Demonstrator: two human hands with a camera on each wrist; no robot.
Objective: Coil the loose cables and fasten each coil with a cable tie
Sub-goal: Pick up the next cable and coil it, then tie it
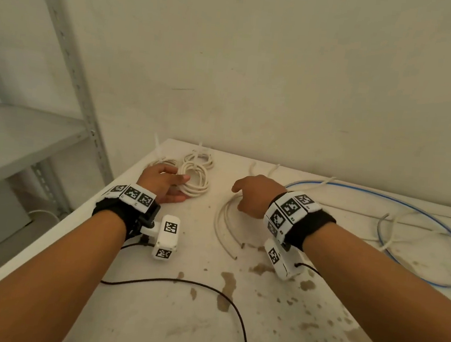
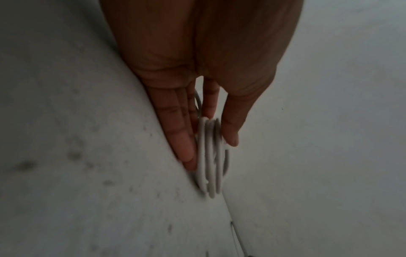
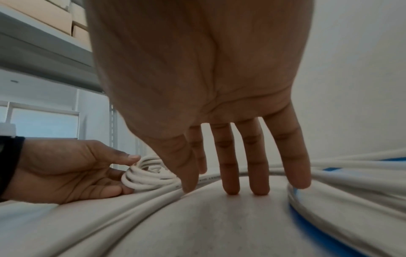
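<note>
A white cable coil (image 1: 195, 180) (image 2: 211, 165) (image 3: 149, 177) lies at the far left of the stained white table (image 1: 203, 321). My left hand (image 1: 182, 187) (image 2: 211, 149) (image 3: 129, 173) pinches its near edge, thumb on top and fingers underneath. Behind it lies a second coil (image 1: 200, 158) with a cable tie (image 1: 200, 146) sticking up. My right hand (image 1: 239, 197) (image 3: 224, 189) is open with spread, straight fingers; its fingertips touch the table at a loose white cable (image 1: 223, 223) (image 3: 153, 196) that curves toward me.
A long blue cable (image 1: 409, 207) (image 3: 318, 226) and a pale cable (image 1: 396, 225) loop across the table's right side. A thin black wire (image 1: 206, 286) trails over the near table. A grey metal shelf (image 1: 28, 133) stands left of the table; a wall lies behind.
</note>
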